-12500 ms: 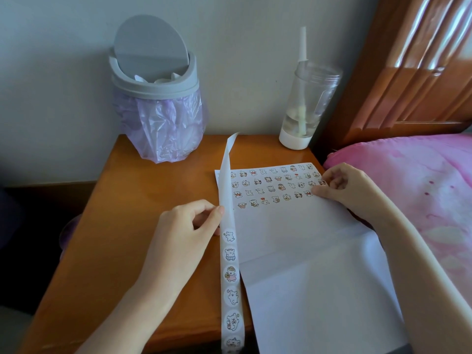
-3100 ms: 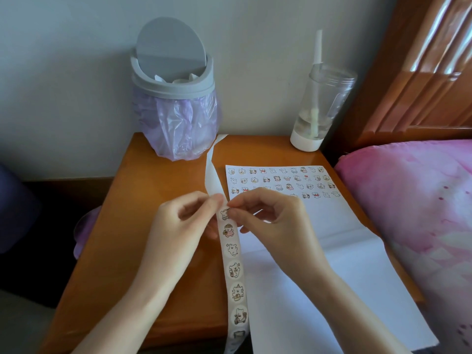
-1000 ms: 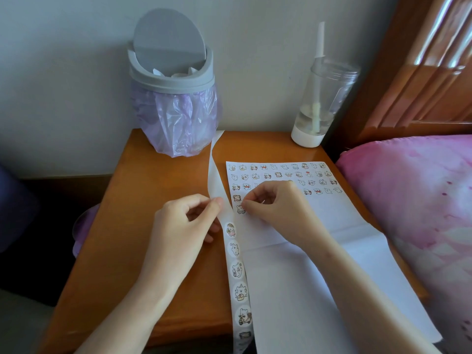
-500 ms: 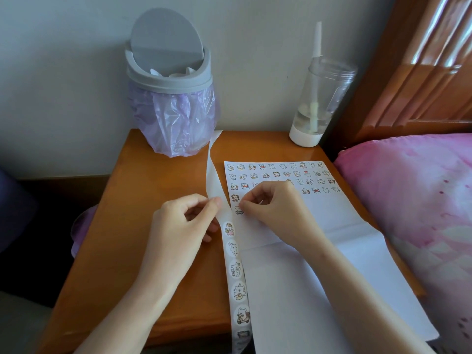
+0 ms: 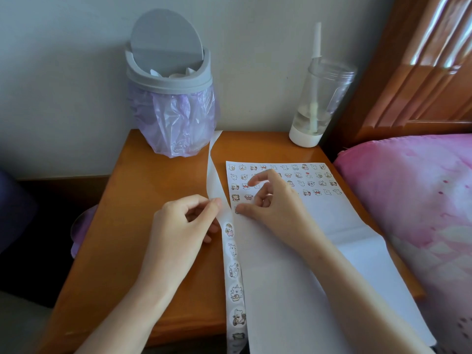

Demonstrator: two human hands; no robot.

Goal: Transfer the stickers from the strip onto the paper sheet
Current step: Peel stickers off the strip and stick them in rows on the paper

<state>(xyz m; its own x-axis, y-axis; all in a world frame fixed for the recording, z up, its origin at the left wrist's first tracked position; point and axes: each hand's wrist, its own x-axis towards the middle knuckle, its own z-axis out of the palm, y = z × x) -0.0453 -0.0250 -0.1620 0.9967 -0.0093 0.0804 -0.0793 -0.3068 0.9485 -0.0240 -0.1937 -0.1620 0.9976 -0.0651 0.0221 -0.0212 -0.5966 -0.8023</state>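
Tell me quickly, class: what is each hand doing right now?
Left hand: pinches the long white sticker strip.
Right hand: open, thumb pressing on the white paper sheet.

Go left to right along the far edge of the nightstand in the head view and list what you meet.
Grey bin with purple liner → bare end of the sticker strip → clear cup with a straw → wooden headboard.
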